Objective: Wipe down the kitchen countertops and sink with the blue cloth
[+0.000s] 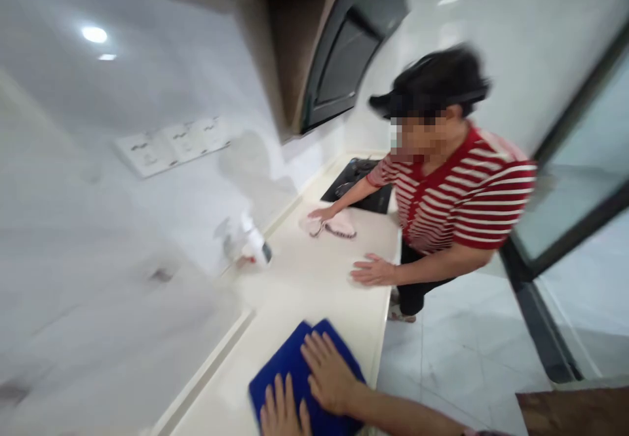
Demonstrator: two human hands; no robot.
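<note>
A folded blue cloth (280,360) lies flat on the pale countertop (317,278) close to me. My left hand (282,413) rests palm down on its near part, fingers spread, partly cut off by the lower picture edge. Farther forward and to the right, my right hand (328,374) also presses flat on the cloth with its fingers stretched out. Neither hand grips the fabric.
A co-worker in a red striped shirt (442,193) stands at the right, one hand on a pink cloth (339,223). A white spray bottle (255,239) stands by the wall. Behind are a black stove (358,187) and an open overhead cabinet door (354,49).
</note>
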